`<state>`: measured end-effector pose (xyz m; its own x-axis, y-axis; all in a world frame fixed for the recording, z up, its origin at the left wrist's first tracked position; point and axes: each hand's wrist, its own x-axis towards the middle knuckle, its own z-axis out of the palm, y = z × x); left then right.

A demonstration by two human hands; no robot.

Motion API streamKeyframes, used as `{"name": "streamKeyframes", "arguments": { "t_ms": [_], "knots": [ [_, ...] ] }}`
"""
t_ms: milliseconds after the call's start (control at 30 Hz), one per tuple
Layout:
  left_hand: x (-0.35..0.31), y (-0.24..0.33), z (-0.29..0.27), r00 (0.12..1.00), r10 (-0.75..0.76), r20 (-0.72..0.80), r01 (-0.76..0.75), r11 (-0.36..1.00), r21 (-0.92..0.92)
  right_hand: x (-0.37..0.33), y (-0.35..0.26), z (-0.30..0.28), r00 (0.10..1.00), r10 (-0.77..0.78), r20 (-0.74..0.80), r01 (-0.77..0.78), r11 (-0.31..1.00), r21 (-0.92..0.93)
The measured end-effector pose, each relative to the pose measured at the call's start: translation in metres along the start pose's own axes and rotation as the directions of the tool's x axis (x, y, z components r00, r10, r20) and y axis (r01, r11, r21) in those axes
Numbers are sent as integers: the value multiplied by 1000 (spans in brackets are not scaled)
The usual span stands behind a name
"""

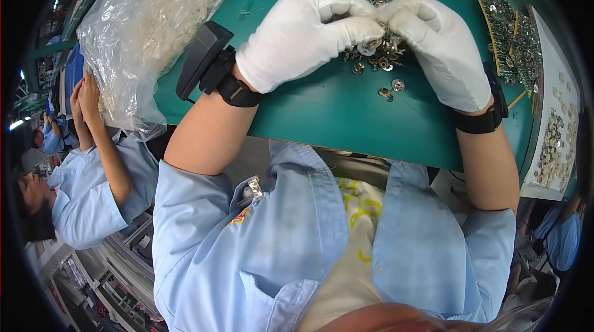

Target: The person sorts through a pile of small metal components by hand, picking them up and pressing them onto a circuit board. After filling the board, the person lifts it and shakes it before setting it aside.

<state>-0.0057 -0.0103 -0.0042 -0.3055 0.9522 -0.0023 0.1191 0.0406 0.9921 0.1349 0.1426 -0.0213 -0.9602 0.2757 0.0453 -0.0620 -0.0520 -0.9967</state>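
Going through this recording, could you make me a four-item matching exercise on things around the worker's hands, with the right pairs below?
1. Bag
2. Table
3. Left hand
4. Board

A. white, at the far right
B. green
C. gloved, at the metal parts
D. see-through, at the left

Pairs: 1-D, 2-B, 3-C, 4-A

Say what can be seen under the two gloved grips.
Small metallic parts lie on the green tabletop, partly beneath the left grip and right grip. Anything pinched inside is covered and cannot be made out.
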Motion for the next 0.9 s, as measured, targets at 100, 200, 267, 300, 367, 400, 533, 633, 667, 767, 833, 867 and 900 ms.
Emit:
{"name": "streamKeyframes", "arguments": {
  "t_ms": [100,200,267,300,367,400,533,633,667,767,833,867,900],
  "knots": [
    [0,7,-7,999,36,-30,-33,995,95,4,-8,7,998,-29,-54,25,998,-61],
    [0,15,-15,995,56,-86,-31,963,269,7,-16,11,985,-49,-163,24,988,-149],
    [1,8,-20,995,-40,-95,58,979,196,9,-13,5,984,-89,-154,46,964,-261],
    [1,6,-21,992,-87,-96,102,982,159,9,-13,4,983,-109,-147,58,947,-316],
    [1,10,-21,991,-89,-104,104,985,139,10,-18,6,985,-134,-108,77,905,-419],
    [2,14,-20,990,-92,-109,105,987,120,11,-21,7,986,-155,-68,98,851,-515],
    [4,21,-11,986,-88,-145,97,994,58,8,-23,13,971,-235,-38,172,804,-569],
    [9,1,-14,989,135,-60,-132,989,62,5,-24,16,964,-267,-4,217,792,-570],
    [15,-1,-14,936,349,48,-351,934,61,4,-24,16,963,-266,31,233,772,-592],
    [10,-1,-11,939,333,80,-332,943,-24,0,-23,13,963,-262,62,247,768,-591],
    [2,10,-6,989,-147,-17,141,973,-185,-3,-21,11,965,-256,56,244,800,-548],
    [1,14,-3,989,-147,-16,141,973,-185,-3,-20,11,965,-256,55,244,799,-549],
    [1,17,0,989,-138,-52,122,964,-236,-4,-18,10,970,-244,-21,200,838,-508]
  ]
}}
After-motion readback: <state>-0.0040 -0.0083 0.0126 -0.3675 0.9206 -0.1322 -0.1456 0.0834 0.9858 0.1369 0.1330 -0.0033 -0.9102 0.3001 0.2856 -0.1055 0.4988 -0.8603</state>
